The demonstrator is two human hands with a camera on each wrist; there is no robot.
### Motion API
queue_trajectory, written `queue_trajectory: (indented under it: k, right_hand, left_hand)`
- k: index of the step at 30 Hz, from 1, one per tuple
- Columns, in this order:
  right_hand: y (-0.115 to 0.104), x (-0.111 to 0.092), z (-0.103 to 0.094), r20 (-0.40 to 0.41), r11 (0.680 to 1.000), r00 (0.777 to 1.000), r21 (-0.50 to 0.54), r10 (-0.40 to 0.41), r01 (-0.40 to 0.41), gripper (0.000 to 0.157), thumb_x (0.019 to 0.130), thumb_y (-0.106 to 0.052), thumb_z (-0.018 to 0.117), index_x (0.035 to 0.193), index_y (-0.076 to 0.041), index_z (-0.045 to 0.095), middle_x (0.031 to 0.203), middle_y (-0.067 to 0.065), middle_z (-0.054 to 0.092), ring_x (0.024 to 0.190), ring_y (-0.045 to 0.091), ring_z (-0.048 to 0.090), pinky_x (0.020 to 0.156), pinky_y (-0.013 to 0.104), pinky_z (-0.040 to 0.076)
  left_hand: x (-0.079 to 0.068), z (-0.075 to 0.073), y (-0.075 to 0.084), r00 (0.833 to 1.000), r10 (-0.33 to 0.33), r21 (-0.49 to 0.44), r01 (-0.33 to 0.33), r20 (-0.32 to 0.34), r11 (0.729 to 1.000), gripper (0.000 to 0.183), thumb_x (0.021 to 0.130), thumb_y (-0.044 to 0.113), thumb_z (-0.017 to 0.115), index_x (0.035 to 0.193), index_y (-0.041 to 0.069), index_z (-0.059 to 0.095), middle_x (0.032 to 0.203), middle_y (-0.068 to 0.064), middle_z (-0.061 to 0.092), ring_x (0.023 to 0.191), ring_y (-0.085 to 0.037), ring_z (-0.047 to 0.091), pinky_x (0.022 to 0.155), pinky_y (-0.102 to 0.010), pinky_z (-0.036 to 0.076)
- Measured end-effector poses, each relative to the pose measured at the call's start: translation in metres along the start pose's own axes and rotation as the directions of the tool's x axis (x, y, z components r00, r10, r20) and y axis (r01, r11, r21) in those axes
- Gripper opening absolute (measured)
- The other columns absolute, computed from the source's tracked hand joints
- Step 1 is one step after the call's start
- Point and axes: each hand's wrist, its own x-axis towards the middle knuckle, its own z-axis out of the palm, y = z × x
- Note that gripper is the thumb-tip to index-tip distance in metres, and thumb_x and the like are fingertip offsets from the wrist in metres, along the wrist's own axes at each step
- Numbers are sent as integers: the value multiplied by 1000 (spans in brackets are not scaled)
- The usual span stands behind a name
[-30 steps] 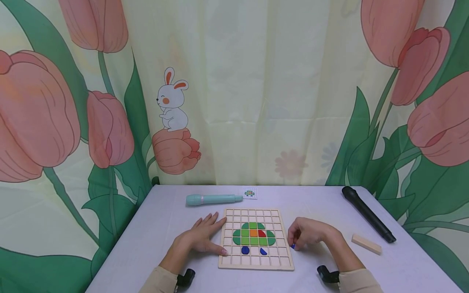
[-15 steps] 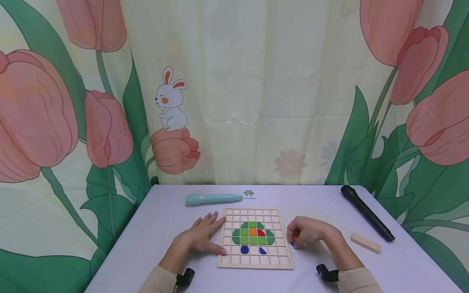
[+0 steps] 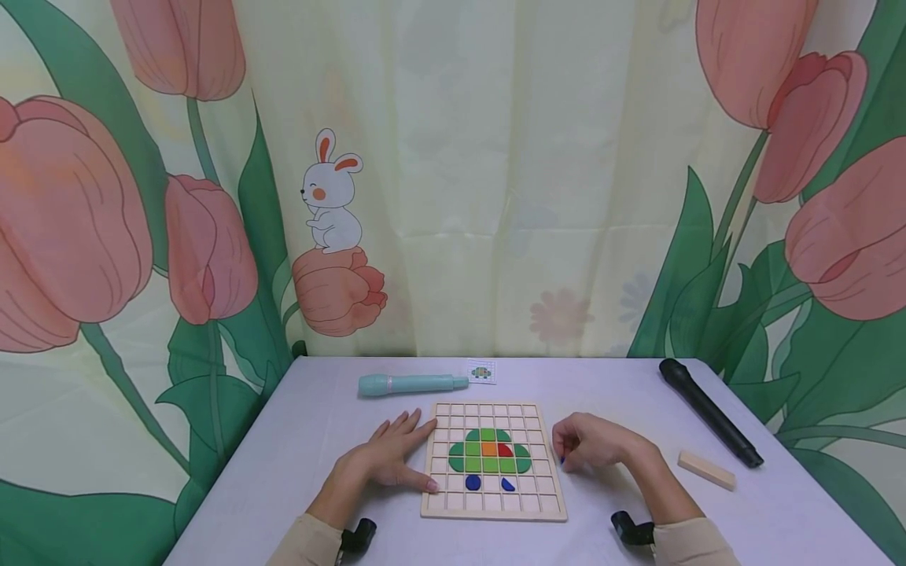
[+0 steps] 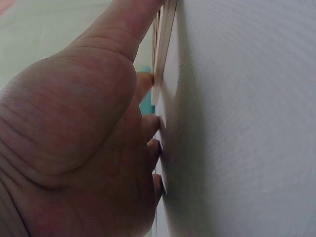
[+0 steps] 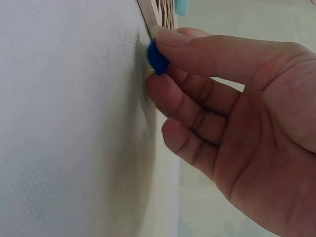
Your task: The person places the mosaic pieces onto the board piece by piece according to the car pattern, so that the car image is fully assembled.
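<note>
A wooden grid board [image 3: 494, 519] lies on the table, bearing a pattern of green tiles with an orange tile [image 3: 489, 449] and a red tile [image 3: 505, 450]. In its lower cells sit a dark blue round [image 3: 473, 483] and a smaller blue curved piece [image 3: 508, 486]. My left hand [image 3: 388, 457] rests by the board's left side with fingers spread, thumb over the frame near the lower left. Just off the board's right edge, my right hand [image 3: 593, 442] pinches a blue piece with a rounded edge [image 5: 158, 58] between thumb and fingers, close over the tablecloth.
Behind the board lie a light teal marker-like stick [image 3: 413, 384] and a small picture card [image 3: 482, 373]. At the right are a black cylinder [image 3: 711, 413] and a wooden block [image 3: 707, 470]. A tulip-printed curtain [image 3: 460, 181] hangs behind the table.
My right hand has shifted slightly forward along the board's right edge, the blue piece moving with it and becoming more covered by the fingers. My left hand stays in place.
</note>
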Motion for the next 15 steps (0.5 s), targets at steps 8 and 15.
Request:
queue_trajectory:
  k: [8, 15]
  right_hand:
    - [-4, 3, -2, -61, 997, 998, 74, -34, 39, 9, 94, 2, 70, 96, -5, 65, 89, 6, 63, 78, 21, 59, 61, 31, 53]
    - [-6, 7, -1, -93, 992, 993, 95, -68, 77, 7, 95, 0, 69, 100, -4, 66, 87, 5, 63, 79, 20, 60, 63, 27, 52]
  left_hand:
    - [0, 0, 0, 1000, 2, -10, -2, -2, 1000, 116, 72, 77, 78, 165, 27, 30, 175, -12, 16, 163, -36, 10, 130, -62, 10]
    - [0, 1, 0, 1000, -8, -4, 8, 1, 1000, 116, 72, 78, 78, 165, 28, 30, 175, -12, 16, 163, -36, 10, 130, -62, 10]
